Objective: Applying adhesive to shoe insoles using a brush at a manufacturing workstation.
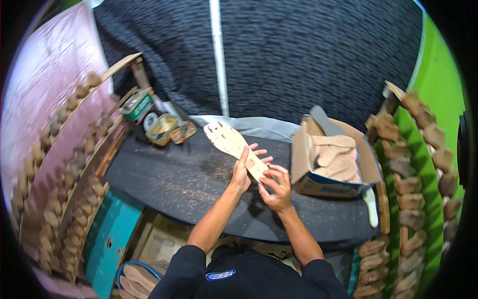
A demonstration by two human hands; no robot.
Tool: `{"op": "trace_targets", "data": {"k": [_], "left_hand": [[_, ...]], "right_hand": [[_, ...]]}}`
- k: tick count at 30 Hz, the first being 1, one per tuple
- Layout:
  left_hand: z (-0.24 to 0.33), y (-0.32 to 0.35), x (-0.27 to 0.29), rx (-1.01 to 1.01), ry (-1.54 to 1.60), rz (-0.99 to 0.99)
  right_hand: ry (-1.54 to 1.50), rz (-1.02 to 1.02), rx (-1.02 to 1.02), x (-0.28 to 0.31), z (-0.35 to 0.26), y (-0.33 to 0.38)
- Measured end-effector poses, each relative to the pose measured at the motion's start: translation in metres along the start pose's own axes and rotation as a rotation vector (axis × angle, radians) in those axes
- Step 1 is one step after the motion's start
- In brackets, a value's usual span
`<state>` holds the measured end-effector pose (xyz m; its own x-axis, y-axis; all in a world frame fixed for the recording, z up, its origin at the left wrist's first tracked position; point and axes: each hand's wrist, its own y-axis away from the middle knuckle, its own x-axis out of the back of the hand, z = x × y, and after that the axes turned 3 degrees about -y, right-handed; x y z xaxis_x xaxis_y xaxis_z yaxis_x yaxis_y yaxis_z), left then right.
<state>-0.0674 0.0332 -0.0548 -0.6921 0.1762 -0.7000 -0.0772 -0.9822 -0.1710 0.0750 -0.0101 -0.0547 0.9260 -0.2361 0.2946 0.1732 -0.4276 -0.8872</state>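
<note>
A long tan shoe insole board (230, 141) lies tilted over the dark worktable (179, 179), its toe end pointing to the far left. My left hand (245, 168) grips its near part from the left side, fingers over the top. My right hand (277, 187) pinches the heel end from below and to the right. Both forearms come in from the lower edge.
An open cardboard box (303, 164) with several tan insole pieces stands at the right. Small tins and a green can (138, 107) sit at the table's far left. Racks of shoe lasts (64, 164) flank both sides. A teal cabinet (107, 239) stands below left.
</note>
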Motion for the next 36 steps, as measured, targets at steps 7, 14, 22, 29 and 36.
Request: {"op": "trace_targets", "data": {"k": [7,14,22,29,36], "left_hand": [[0.062,0.034,0.074,-0.091,0.009,0.258],[0.11,0.065,0.163,-0.155,0.119,0.404],[0.177,0.089,0.261,-0.111,-0.014,0.544],[0.202,0.097,0.3,0.079,-0.008,0.528],[0.223,0.091,0.312,0.123,-0.009,0.438]], "right_hand": [[-0.273,-0.196,0.036,-0.094,-0.023,0.014],[-0.413,-0.434,0.119,-0.176,-0.039,0.01],[-0.682,-0.671,0.058,-0.273,-0.046,-0.023],[-0.049,-0.339,-0.129,-0.347,0.023,-0.079],[0.215,-0.582,-0.243,-0.38,0.058,-0.091]]}}
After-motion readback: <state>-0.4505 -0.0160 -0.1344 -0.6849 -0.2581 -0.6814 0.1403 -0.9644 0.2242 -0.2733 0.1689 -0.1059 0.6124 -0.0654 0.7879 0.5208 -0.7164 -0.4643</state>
